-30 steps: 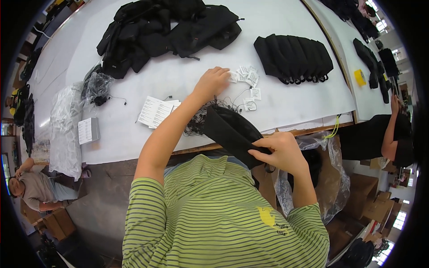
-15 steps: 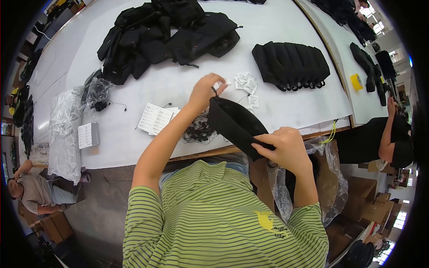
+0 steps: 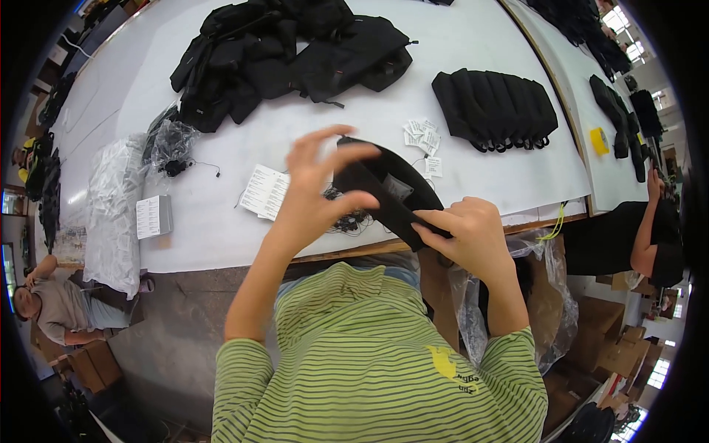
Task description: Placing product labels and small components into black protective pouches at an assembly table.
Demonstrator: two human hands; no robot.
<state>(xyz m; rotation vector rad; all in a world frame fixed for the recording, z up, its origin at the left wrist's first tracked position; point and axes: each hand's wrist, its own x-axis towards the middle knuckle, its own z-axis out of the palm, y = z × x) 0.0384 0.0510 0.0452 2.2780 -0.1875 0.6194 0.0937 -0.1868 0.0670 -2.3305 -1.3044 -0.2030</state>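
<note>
A black fabric pouch (image 3: pixel 367 189) tilts over the table's near edge, its long mouth gaping. My right hand (image 3: pixel 467 230) pinches the lower right end of the pouch between thumb and fingers. At the upper left end, my left hand (image 3: pixel 312 184) is spread, its fingers slightly blurred, close to the pouch rim; I cannot tell whether it touches. Inside the mouth shows a small, pale see-through packet (image 3: pixel 399 187). A tangle of black cords (image 3: pixel 351 221) lies beneath the pouch, partly hidden. White printed cards (image 3: pixel 264 191) sit left of it, behind my left wrist.
Small white packets (image 3: pixel 421 136) and a tag (image 3: pixel 433 167) lie beyond the pouch. Farther back are a row of black pouches (image 3: pixel 496 109) and a heap of black bags (image 3: pixel 288 66). A card stack (image 3: pixel 152 216) and plastic-wrapped bundle (image 3: pixel 114 214) lie left. Other people stand on both sides.
My left hand has left the zipper end and opened, moving down and left over the pouch. A pale packet now shows inside the mouth. My right hand keeps its pinch.
</note>
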